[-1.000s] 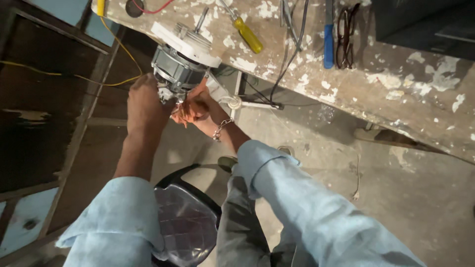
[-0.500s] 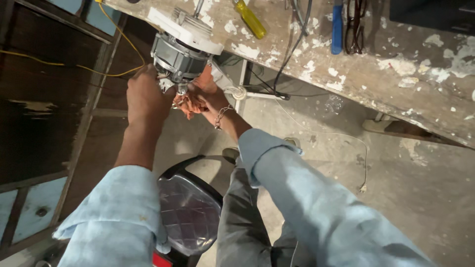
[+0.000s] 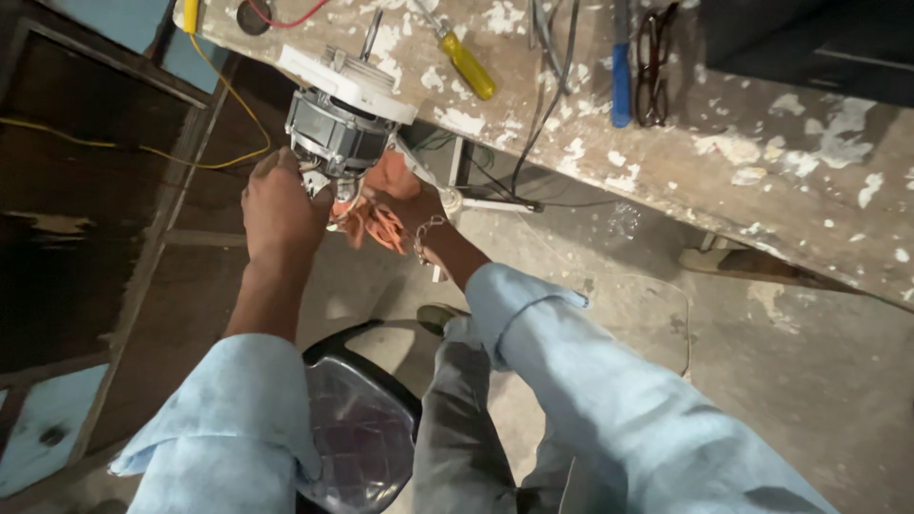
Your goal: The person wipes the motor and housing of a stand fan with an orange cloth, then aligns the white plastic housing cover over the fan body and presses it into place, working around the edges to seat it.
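Both hands are right up under the small electric motor (image 3: 345, 122), which sits half off the front edge of the workbench (image 3: 762, 162) with its grey ribbed body hanging out over the floor. The left hand (image 3: 278, 205) is curled against the underside of the motor; I can't tell if the fingers are actually clamped on anything. The right hand (image 3: 400, 195) is closed around a bundle of orange wires (image 3: 376, 227) coming off the motor's bottom end. There's open space below and in front of the bench edge, just a bare concrete floor (image 3: 790, 352). The benchtop is rough, with flaking white paint. Lying on it behind the motor: a yellow-handled screwdriver (image 3: 466, 63), a blue-handled tool (image 3: 621, 81), a pair of glasses (image 3: 653, 67) and some dark cables (image 3: 557, 57). A yellow cord (image 3: 152, 148) trails off left, and a black stool (image 3: 367, 428) sits between the person's knees.
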